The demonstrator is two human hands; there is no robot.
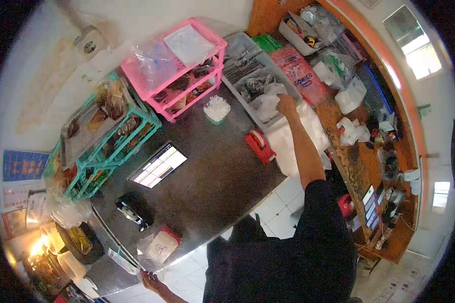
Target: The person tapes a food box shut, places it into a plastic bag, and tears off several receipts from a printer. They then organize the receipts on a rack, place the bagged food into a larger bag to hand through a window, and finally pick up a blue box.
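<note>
My left hand [150, 280] is at the lower left by the table edge, its fingers closed on the end of a clear plastic bag [145, 260]. Beside it on the dark table lies a packet with a printed front and red edge [164, 245]. My right hand [286, 104] reaches into a grey compartment tray [260, 121] at the table's far right. Its fingers are closed at a translucent white plastic bag [269, 101] in the tray; the fingertips are partly hidden. Dark bundled items lie in the same compartment.
A red tape dispenser [260, 146], lit tablet [158, 165], black device [134, 209] and tub of white pieces [217, 109] stand on the table [212, 171]. Pink [172, 108] and green racks [98, 174] line the back. A cluttered wooden counter [346, 161] is at right.
</note>
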